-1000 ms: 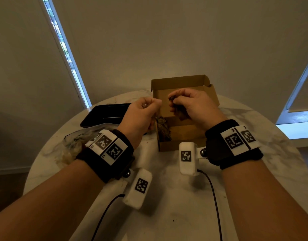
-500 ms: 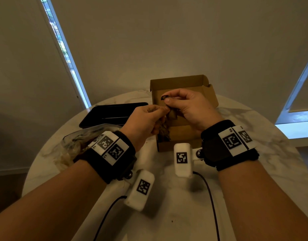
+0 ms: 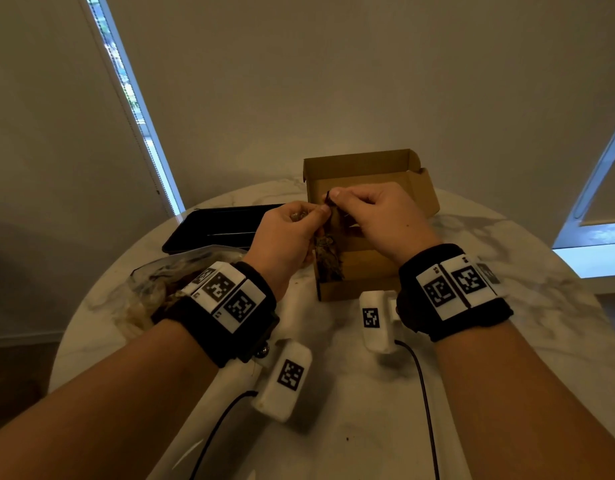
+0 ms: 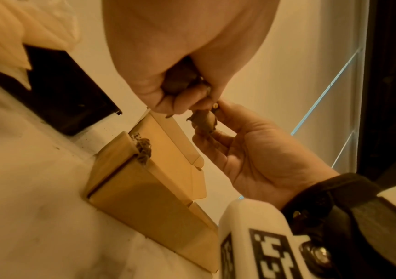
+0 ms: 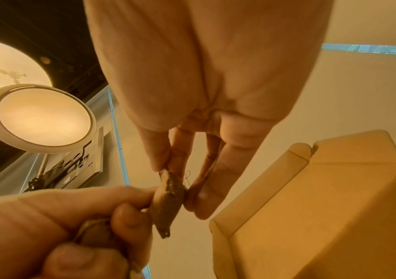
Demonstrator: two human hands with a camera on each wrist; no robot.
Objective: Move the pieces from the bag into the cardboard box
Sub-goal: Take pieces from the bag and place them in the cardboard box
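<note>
Matt cardboard box (image 3: 359, 166), marble table (image 3: 351, 403)

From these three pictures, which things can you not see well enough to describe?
- Head view: the right hand and left hand cover most of the cardboard box interior, so its contents cannot be counted.
- Head view: the left wrist hides part of the bag; remaining pieces are unclear.
- Wrist views: the brown piece is pinched between both hands; fingers hide its shape.
- Head view: the black tray is too dark to read.

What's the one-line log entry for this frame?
phase: transfer | left hand: pinching brown piece | right hand: pinching same piece | location: above open cardboard box | bag: on table, left of box
</note>
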